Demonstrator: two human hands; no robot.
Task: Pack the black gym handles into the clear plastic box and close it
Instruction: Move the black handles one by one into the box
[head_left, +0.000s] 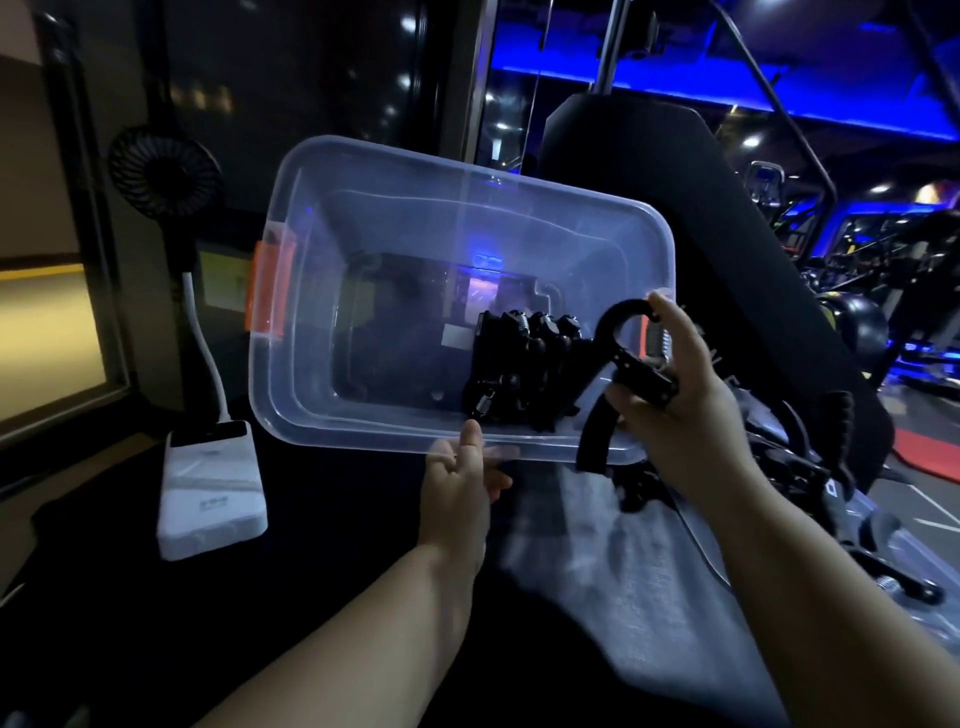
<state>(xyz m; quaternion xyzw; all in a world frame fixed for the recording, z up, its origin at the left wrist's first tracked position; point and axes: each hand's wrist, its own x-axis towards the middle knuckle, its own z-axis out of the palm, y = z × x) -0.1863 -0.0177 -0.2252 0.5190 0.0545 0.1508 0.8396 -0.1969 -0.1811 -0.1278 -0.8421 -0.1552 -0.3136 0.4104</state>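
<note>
The clear plastic box (415, 218) with an orange latch (270, 291) is tipped up toward me, its opening facing the camera. My left hand (462, 483) grips its near rim, thumb on top. Several black gym handles (524, 369) with springs lie bunched in the box's lower right corner. My right hand (670, 384) holds another black handle (618, 364) at the box's right rim, its curved arm hanging over the edge. More black handles (795, 467) lie to the right on a clear lid (883, 540).
A white power bank (210, 488) with a white cable lies on the dark surface at left, below a small black fan (163, 171). A black padded gym seat (649, 171) rises behind the box. Gym machines stand under blue light at far right.
</note>
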